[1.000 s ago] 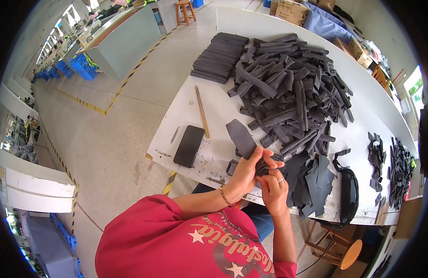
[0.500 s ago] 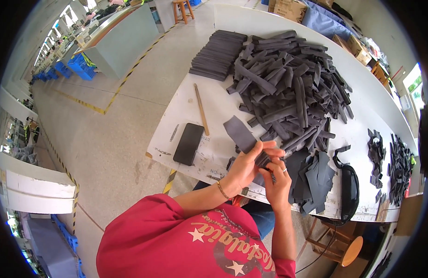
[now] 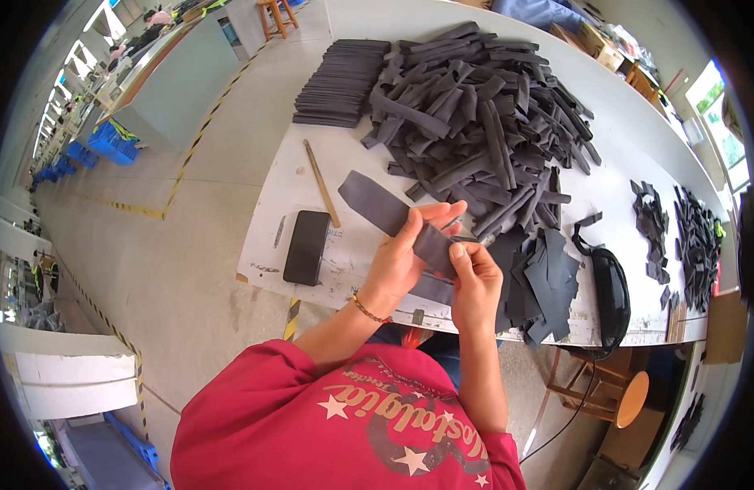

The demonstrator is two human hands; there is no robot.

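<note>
A dark grey fabric strip (image 3: 372,202) slants across in front of me, held up over the table's near edge. My left hand (image 3: 400,260) grips it around the middle, thumb on top, with the outer fingers stretched out beyond it. The strip's lower right end is pinched between the thumb and fingers of my right hand (image 3: 478,286). Its upper left end sticks out free past my left thumb. Below the hands, another dark grey piece (image 3: 432,289) lies by the table edge, partly covered by them.
Beyond my hands rises a big heap of dark strips (image 3: 483,122), beside a neatly stacked row (image 3: 342,84). A black phone (image 3: 307,247) and a thin wooden stick (image 3: 321,183) lie to the left. Flat black pieces (image 3: 547,282) and a black pouch-like object (image 3: 611,298) are at the right.
The strip, earlier bunched at my right fingers, is now drawn out straight between both hands. My right thumb has come onto its end. The whole view has shifted a little.
</note>
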